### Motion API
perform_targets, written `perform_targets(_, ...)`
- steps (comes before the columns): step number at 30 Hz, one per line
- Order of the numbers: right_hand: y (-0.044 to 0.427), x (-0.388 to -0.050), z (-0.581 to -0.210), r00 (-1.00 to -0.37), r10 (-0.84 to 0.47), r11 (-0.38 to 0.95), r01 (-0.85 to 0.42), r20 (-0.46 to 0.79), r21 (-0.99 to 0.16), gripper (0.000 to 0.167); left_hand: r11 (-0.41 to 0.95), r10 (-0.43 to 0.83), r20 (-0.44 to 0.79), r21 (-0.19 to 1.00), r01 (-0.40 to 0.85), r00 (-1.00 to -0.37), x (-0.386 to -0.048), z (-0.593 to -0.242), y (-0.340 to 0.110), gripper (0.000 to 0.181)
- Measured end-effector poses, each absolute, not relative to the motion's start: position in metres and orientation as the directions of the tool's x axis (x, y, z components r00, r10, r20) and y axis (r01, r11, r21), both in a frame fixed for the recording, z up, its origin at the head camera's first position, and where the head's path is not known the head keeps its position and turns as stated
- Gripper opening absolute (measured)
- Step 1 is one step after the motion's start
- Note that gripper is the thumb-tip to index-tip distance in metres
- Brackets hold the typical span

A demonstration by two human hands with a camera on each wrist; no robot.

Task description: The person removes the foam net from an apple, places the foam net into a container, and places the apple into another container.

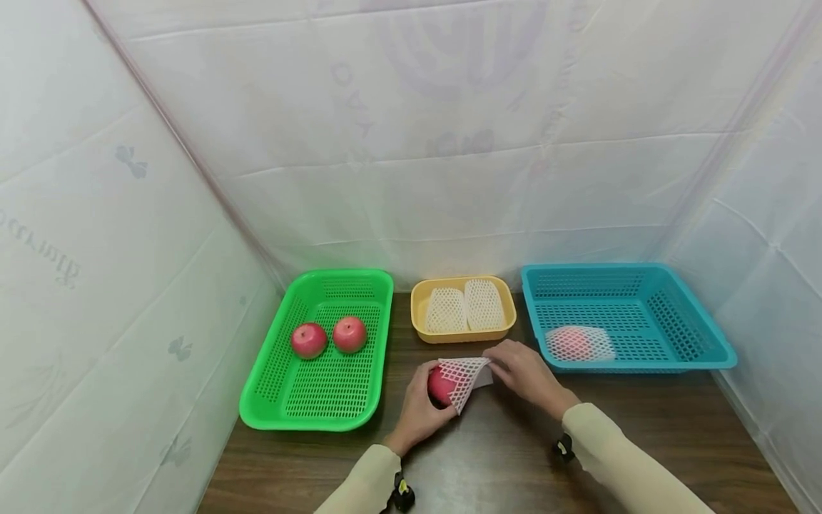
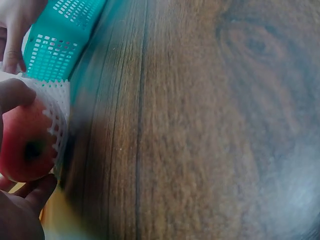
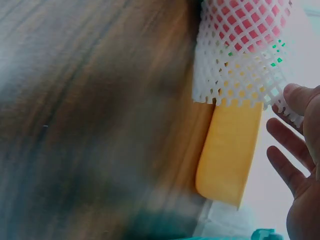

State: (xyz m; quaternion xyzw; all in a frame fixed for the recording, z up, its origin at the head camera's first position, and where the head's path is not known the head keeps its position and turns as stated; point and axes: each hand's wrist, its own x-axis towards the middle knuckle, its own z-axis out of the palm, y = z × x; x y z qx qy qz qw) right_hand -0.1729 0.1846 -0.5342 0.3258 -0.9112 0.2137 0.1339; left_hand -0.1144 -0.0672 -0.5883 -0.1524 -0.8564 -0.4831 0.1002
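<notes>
In the head view the left hand (image 1: 420, 414) grips a red apple (image 1: 440, 385), its fingers and thumb curled round the fruit. White foam netting (image 1: 467, 373) covers the apple's right part, and its free end stretches to the right. At that end the right hand (image 1: 523, 375) pinches the net's edge; in the right wrist view, the thumb and a finger of the right hand (image 3: 305, 135) hold a corner of the net (image 3: 225, 75). The left wrist view has the apple (image 2: 25, 140) with its bare end showing between the fingers of the left hand (image 2: 22, 205).
A green basket (image 1: 308, 421) with two apples (image 1: 309, 340) stands left. Behind the hands is a yellow tray (image 1: 465, 335) holding two foam nets (image 1: 484, 305). To the right, a blue basket (image 1: 642, 365) holds a netted apple (image 1: 571, 344). A light, flat piece (image 1: 483, 377) lies by the net.
</notes>
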Motion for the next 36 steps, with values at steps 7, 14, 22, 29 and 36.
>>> perform_targets(7, 0.181, -0.181, -0.521, -0.721, -0.564, 0.679, -0.683, 0.403, -0.271, 0.021, 0.515, 0.14, 0.303, 0.791, 0.331, -0.943, -0.113, -0.587, -0.07, 0.08)
perform_targets(14, 0.176, -0.185, -0.505, -0.694, -0.571, 0.666, -0.704, 0.438, -0.247, 0.022, 0.533, 0.145, 0.311, 0.775, 0.339, -0.939, -0.112, -0.587, -0.073, 0.076)
perform_targets(22, 0.177, -0.189, -0.499, -0.677, -0.569, 0.652, -0.717, 0.467, -0.246, 0.021, 0.532, 0.147, 0.371, 0.752, 0.39, -0.917, -0.113, -0.591, -0.075, 0.069)
perform_targets(29, 0.18, -0.196, -0.492, -0.634, -0.558, 0.627, -0.745, 0.535, -0.229, 0.023, 0.498, 0.187, 0.436, 0.73, 0.468, -0.88, -0.114, -0.593, -0.074, 0.071)
perform_targets(36, 0.178, -0.198, -0.483, -0.668, -0.553, 0.649, -0.72, 0.497, -0.246, 0.024, 0.525, 0.197, 0.38, 0.738, 0.425, -0.904, -0.113, -0.591, -0.072, 0.072)
